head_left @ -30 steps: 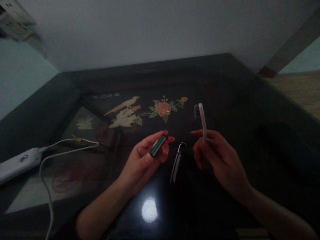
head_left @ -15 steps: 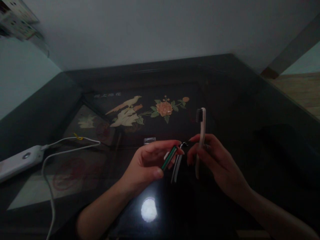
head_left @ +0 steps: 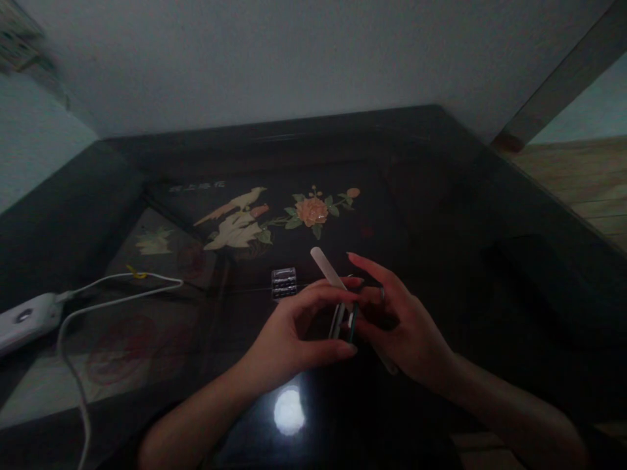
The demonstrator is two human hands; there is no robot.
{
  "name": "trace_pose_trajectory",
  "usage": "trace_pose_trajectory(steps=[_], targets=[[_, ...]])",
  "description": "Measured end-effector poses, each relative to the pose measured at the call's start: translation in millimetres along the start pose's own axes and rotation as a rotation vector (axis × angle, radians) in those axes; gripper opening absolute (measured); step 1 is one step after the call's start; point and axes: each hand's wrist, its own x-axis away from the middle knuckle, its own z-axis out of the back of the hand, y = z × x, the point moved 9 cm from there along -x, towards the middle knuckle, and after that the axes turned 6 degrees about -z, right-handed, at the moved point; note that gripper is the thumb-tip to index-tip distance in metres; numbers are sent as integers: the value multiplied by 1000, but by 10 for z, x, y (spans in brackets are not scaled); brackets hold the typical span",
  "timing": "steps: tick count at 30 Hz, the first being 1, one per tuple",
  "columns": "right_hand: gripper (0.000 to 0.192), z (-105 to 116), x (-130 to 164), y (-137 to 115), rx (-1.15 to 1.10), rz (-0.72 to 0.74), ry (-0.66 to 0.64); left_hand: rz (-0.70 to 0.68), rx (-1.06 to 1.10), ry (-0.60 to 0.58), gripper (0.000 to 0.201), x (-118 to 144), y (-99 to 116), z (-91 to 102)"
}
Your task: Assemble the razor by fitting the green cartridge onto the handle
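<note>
My left hand (head_left: 294, 336) is closed with thumb and fingertips around a thin flat item with a green edge (head_left: 353, 323), its kind unclear in the dim light. White strips (head_left: 336, 320) show just beside it. My right hand (head_left: 399, 320), wearing a ring, is closed on a pale toothbrush (head_left: 327, 267). The brush slants from upper left to lower right between both hands, its bristles out of sight and its middle covered by fingers. Fingertips of the two hands meet near the green-edged item. Just beyond my left hand, a small clear ridged piece (head_left: 284, 282) lies on the table.
The dark glossy table (head_left: 274, 147) bears an inlaid bird and flower picture (head_left: 312, 212). At left lies a white power bank (head_left: 29, 320) with a white cable (head_left: 122, 295). A dark flat object (head_left: 539, 281) rests at right. A wall (head_left: 274, 65) stands behind.
My right hand has moved left to meet my left hand. The toothbrush has gone from upright to slanting left, and the green-edged item has turned more upright. More of the clear piece shows.
</note>
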Motion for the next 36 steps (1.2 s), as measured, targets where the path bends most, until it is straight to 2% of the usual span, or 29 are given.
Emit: trace_pose_trajectory(steps=[4,7,10,13,18,23,26,30,36], targets=[[65,-57,41,-61,143,112,-24,-29,-82,82,40,5,30,74],[61,5,59,-167,218,199,45,-96,-119,157,38,6,112,134],[50,83,68,-270,232,248,117,-197,-178,209,38,28,234,156],[42,78,81,-357,204,301,97,-231,-193,223,40,53,294,144],[26,33,172,-519,297,480,98,-33,-45,190,37,56,119,90],[14,54,201,-542,364,514,157,80,88,139,40,63,-40,15],[12,50,197,-532,384,509,166,102,162,135,41,67,-94,-20],[17,40,186,-499,375,492,166,111,250,196,39,75,-135,-25],[20,15,181,-489,369,503,159,125,282,222,37,85,-168,-31]])
